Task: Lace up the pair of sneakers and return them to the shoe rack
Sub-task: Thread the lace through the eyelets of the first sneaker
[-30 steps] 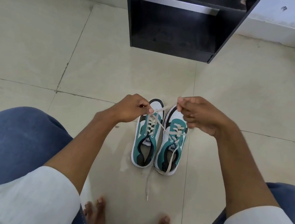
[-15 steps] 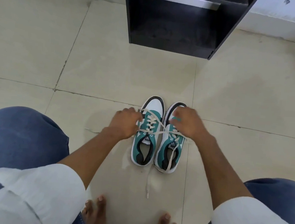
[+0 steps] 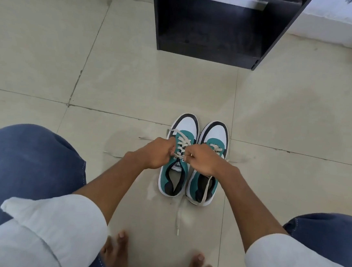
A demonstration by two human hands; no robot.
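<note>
Two teal, white and black sneakers stand side by side on the floor, toes pointing away from me. The left sneaker (image 3: 186, 125) has a cream lace (image 3: 182, 143) crossed through its eyelets. My left hand (image 3: 158, 153) and my right hand (image 3: 202, 159) meet over its tongue, each pinching an end of that lace. The right sneaker (image 3: 216, 134) lies partly under my right hand. Its loose lace (image 3: 178, 218) trails out of the heel onto the floor toward my feet.
A black shoe rack (image 3: 210, 49) with an open bottom shelf stands straight ahead of the sneakers. Beige floor tiles (image 3: 133, 76) lie between them. My knees in blue trousers flank the view, and my bare feet (image 3: 117, 254) are at the bottom.
My hands came down from holding the lace ends raised and apart. They now meet close together low over the left sneaker's tongue.
</note>
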